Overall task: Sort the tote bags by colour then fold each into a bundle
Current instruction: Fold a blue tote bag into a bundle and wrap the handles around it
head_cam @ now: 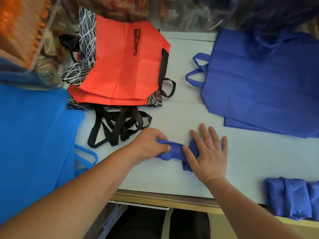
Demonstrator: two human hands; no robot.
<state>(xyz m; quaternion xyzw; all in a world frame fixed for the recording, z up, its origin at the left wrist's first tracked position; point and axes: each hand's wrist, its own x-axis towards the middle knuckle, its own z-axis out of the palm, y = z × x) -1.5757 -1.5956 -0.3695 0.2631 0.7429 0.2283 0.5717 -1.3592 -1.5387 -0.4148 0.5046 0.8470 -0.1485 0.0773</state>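
Sorting appears complete. The red bags [124, 66], the light blue bags [34, 144] and the dark blue bags [259, 83] lie in separate flat piles on the table [172, 180]. Folding is under way. Finished dark blue bundles [291, 199] rest at the table's near right edge. The current bag [174, 150], rolled narrow, lies at the near centre. The left hand [151, 144] grips its left end. The right hand [208, 152] presses it down with straight fingers. All three piles are not yet folded.
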